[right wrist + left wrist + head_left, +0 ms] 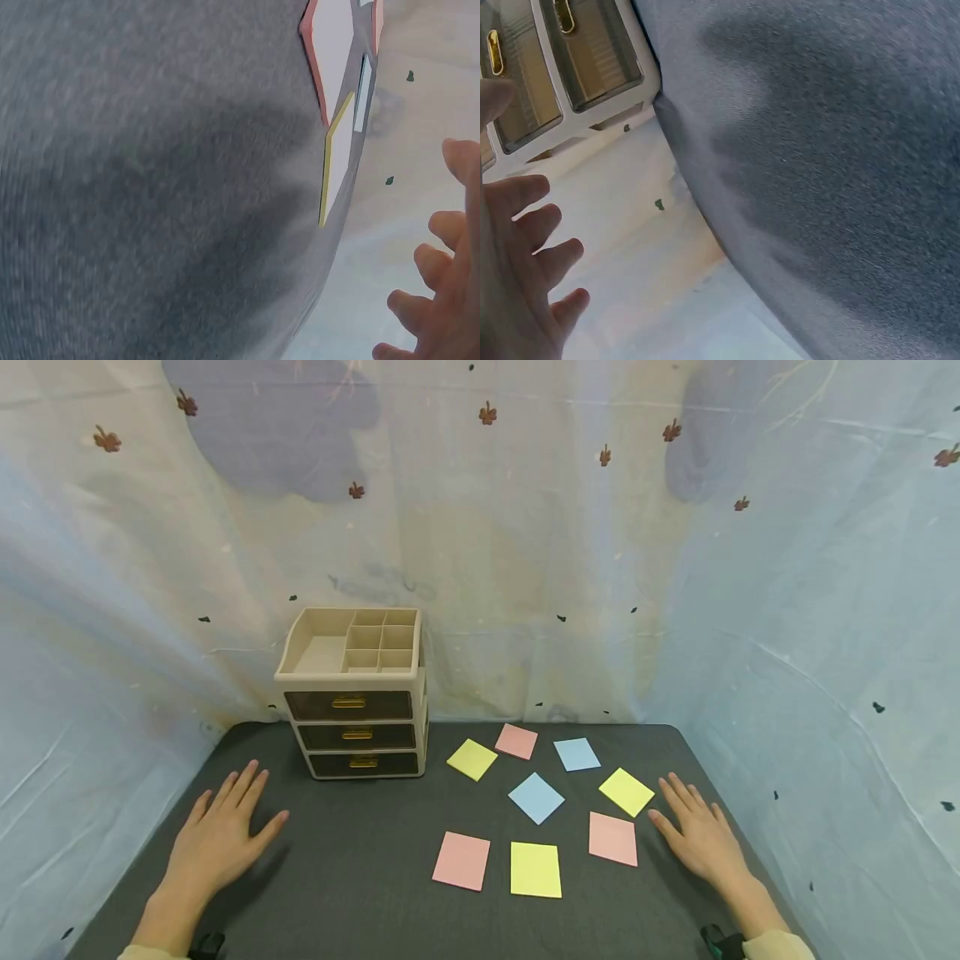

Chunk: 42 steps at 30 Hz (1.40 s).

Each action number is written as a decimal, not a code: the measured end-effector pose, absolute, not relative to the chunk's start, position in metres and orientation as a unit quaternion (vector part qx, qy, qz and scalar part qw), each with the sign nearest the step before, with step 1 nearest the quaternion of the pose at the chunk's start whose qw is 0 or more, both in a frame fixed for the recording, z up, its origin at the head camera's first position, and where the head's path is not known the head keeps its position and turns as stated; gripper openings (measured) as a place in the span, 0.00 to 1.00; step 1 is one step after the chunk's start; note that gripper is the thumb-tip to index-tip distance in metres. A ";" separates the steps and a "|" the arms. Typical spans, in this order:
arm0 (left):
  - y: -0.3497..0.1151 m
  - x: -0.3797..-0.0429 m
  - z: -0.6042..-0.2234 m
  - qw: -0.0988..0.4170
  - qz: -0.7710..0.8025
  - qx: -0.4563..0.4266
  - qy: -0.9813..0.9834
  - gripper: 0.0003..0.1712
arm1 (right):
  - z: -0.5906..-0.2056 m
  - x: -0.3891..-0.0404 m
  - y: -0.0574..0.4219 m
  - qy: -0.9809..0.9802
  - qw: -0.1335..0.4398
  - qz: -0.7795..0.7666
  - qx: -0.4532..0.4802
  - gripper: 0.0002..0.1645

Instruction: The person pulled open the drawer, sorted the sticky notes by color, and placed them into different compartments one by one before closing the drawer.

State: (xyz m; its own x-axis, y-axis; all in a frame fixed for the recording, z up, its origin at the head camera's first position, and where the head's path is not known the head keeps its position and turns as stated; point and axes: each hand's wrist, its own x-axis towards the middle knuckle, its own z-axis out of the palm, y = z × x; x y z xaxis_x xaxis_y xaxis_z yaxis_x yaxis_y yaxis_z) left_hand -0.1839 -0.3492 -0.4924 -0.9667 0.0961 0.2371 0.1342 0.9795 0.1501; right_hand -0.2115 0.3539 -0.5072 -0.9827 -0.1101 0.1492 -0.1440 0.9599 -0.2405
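Toward the far edge of the worktop point(360, 877), left of centre, the drawer unit point(356, 722) is set with all three drawers point(322, 737) closed. Eight paper squares point(536, 798) are spread flat from mid-worktop toward the right edge: three yellow, three pink, two blue. Nothing is gripped. The left hand point(221, 839) is held by the left edge, fingers straight and spread, near the unit's front left corner. The right hand point(701, 837) is held by the right edge, fingers extended, thumb just beside the right-hand yellow square point(626, 792) and pink square point(612, 838). Both hands look to be held off the surface.

Risks, as judged: those two squares could be nudged if the right hand is dropped inward; little clearance is shown at the thumb. Thin edges are seen in the right wrist view, so a pinch could be missed. Single sheets or stacks: can't be told. The far pink square point(517, 741), by the far edge, could be pushed into the backdrop point(480, 668) if overreached. The unit could be slid or tipped if a drawer is tugged unbraced; weight can't be judged.
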 end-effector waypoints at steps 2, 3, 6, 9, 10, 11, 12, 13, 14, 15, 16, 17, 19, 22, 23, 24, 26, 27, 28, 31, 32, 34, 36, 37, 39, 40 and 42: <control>-0.347 -0.184 -0.490 0.136 -0.078 -0.063 -0.986 0.52 | -0.507 -0.211 0.350 -0.986 0.080 0.128 0.067 0.43; -0.346 -0.184 -0.489 0.148 -0.077 -0.065 -0.984 0.50 | -0.507 -0.211 0.349 -0.986 0.084 0.129 0.068 0.43; -0.342 -0.186 -0.485 0.177 -0.073 -0.070 -0.979 0.48 | -0.506 -0.212 0.342 -0.983 0.099 0.135 0.071 0.43; -0.338 -0.187 -0.482 0.204 -0.074 -0.077 -0.973 0.44 | -0.504 -0.213 0.335 -0.980 0.113 0.145 0.074 0.43; -0.336 -0.188 -0.481 0.212 -0.076 -0.080 -0.971 0.43 | -0.504 -0.213 0.333 -0.979 0.120 0.149 0.076 0.43; -0.335 -0.188 -0.480 0.222 -0.078 -0.083 -0.968 0.42 | -0.503 -0.214 0.330 -0.977 0.126 0.153 0.079 0.43; -0.334 -0.189 -0.479 0.233 -0.079 -0.087 -0.965 0.41 | -0.503 -0.215 0.328 -0.975 0.131 0.158 0.081 0.43; -0.332 -0.190 -0.478 0.244 -0.081 -0.090 -0.962 0.40 | -0.502 -0.215 0.326 -0.974 0.136 0.162 0.084 0.43; -0.331 -0.190 -0.478 0.254 -0.085 -0.092 -0.959 0.39 | -0.502 -0.216 0.323 -0.972 0.142 0.165 0.088 0.42; -0.330 -0.191 -0.477 0.265 -0.088 -0.095 -0.955 0.37 | -0.502 -0.216 0.321 -0.971 0.147 0.167 0.092 0.42; -0.328 -0.192 -0.476 0.275 -0.093 -0.096 -0.952 0.36 | -0.501 -0.217 0.318 -0.969 0.153 0.170 0.096 0.42; -0.327 -0.193 -0.476 0.286 -0.097 -0.097 -0.948 0.35 | -0.501 -0.218 0.315 -0.967 0.159 0.173 0.099 0.42; -0.324 -0.194 -0.475 0.304 -0.109 -0.095 -0.942 0.34 | -0.499 -0.219 0.309 -0.963 0.173 0.175 0.107 0.42; -0.318 -0.196 -0.472 0.331 -0.126 -0.091 -0.931 0.32 | -0.495 -0.221 0.298 -0.957 0.194 0.180 0.118 0.41; -0.317 -0.198 -0.472 0.340 -0.131 -0.090 -0.927 0.31 | -0.493 -0.222 0.295 -0.955 0.200 0.181 0.121 0.41; -0.315 -0.198 -0.471 0.348 -0.138 -0.089 -0.923 0.30 | -0.491 -0.223 0.291 -0.953 0.206 0.183 0.126 0.41; -0.311 -0.199 -0.469 0.360 -0.150 -0.087 -0.917 0.29 | -0.487 -0.225 0.284 -0.950 0.216 0.183 0.134 0.40; -0.309 -0.200 -0.468 0.364 -0.156 -0.086 -0.914 0.28 | -0.485 -0.225 0.281 -0.948 0.222 0.184 0.139 0.40; -0.307 -0.200 -0.467 0.367 -0.162 -0.084 -0.912 0.28 | -0.482 -0.226 0.277 -0.946 0.226 0.185 0.143 0.40; -0.301 -0.202 -0.463 0.374 -0.177 -0.077 -0.907 0.26 | -0.476 -0.229 0.266 -0.940 0.235 0.188 0.158 0.41; -0.299 -0.203 -0.461 0.376 -0.182 -0.076 -0.905 0.26 | -0.473 -0.230 0.263 -0.939 0.236 0.190 0.163 0.41; -0.296 -0.206 -0.458 0.382 -0.188 -0.075 -0.902 0.25 | -0.469 -0.232 0.255 -0.937 0.238 0.192 0.169 0.41; -0.293 -0.210 -0.456 0.388 -0.195 -0.076 -0.898 0.25 | -0.465 -0.234 0.248 -0.935 0.242 0.191 0.177 0.41; -0.291 -0.211 -0.455 0.391 -0.198 -0.076 -0.896 0.25 | -0.463 -0.235 0.245 -0.934 0.243 0.190 0.182 0.41; -0.288 -0.215 -0.453 0.395 -0.206 -0.074 -0.892 0.24 | -0.458 -0.237 0.238 -0.931 0.246 0.189 0.191 0.41; -0.286 -0.217 -0.452 0.395 -0.211 -0.073 -0.891 0.24 | -0.456 -0.238 0.235 -0.930 0.249 0.186 0.197 0.41; -0.283 -0.221 -0.449 0.395 -0.220 -0.071 -0.889 0.23 | -0.452 -0.241 0.228 -0.927 0.251 0.184 0.209 0.42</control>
State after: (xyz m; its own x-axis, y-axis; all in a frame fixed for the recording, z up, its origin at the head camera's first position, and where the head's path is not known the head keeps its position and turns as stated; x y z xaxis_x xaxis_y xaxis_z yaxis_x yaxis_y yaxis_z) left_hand -0.2206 -0.2831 -0.4492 -0.6781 -0.0474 0.7335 0.3007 0.8927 0.3357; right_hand -0.2406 0.2279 -0.4522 -0.7867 -0.2956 0.5420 -0.4802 0.8447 -0.2364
